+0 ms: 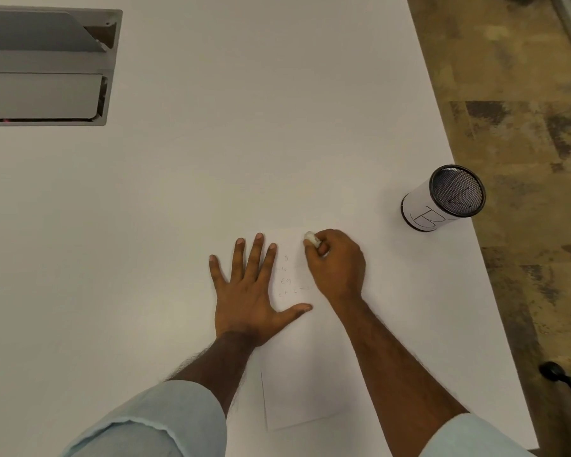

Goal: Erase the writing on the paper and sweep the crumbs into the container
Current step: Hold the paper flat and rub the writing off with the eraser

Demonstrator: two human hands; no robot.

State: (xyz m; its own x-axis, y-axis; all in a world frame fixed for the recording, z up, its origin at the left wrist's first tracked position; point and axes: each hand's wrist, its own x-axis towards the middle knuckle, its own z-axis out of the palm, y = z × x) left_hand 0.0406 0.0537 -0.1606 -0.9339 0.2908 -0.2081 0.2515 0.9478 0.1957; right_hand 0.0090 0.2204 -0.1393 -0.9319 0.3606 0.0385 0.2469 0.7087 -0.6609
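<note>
A white sheet of paper (305, 384) lies on the white table, faint pencil writing (285, 278) near its top. My left hand (249, 291) is pressed flat on the paper's left side, fingers spread. My right hand (335, 265) is closed around a small white eraser (311, 239), whose tip touches the paper's upper right part. A round mesh container (442, 197) wrapped in white paper with a drawn letter stands upright to the right, near the table's edge. I cannot make out any crumbs.
The white table (211, 159) spreads far and left. A grey recessed cable box (47, 65) sits at the back left. The table's right edge runs diagonally beside patterned carpet (524, 110). A dark chair part (564, 380) shows at the lower right.
</note>
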